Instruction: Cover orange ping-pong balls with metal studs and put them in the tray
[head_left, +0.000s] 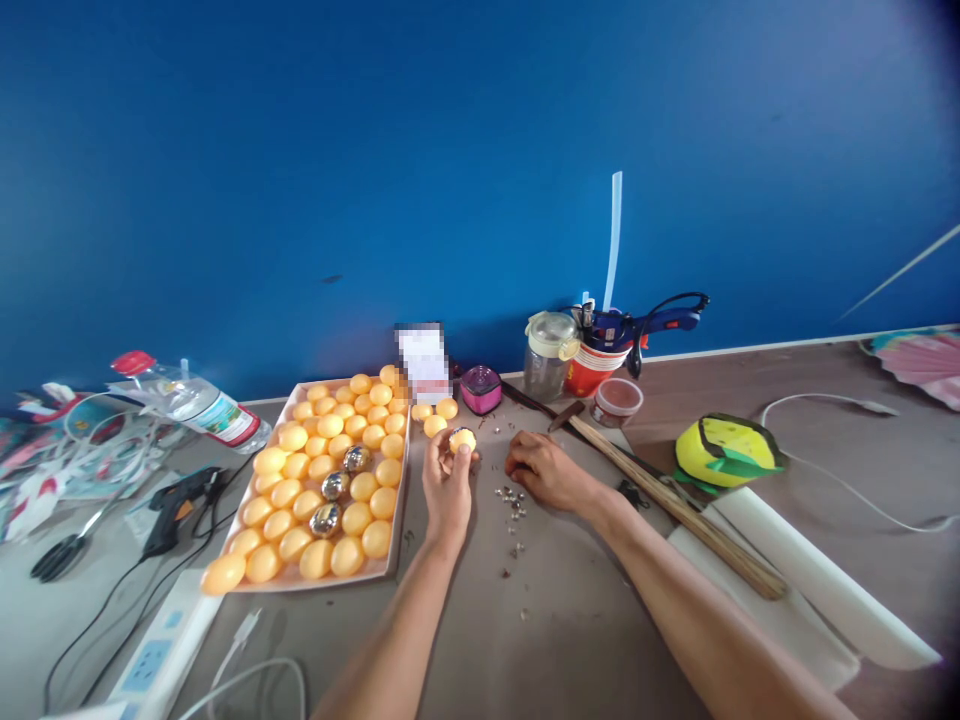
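L hand (448, 482) w/ 1 yellow ball (463, 439), 3 silver balls (335, 486) (in tray (300, 586))

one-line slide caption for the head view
Left hand holds a yellow ball beside a tray of balls; right hand rests by small metal beads.

The small bits (511, 497) by the right hand (544, 468) are too tiny to identify.

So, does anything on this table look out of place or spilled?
Yes. A water bottle lies on its side at the far left. Small metal bits are scattered loose by the right hand. Three silver balls sit among the yellow ones in the tray.
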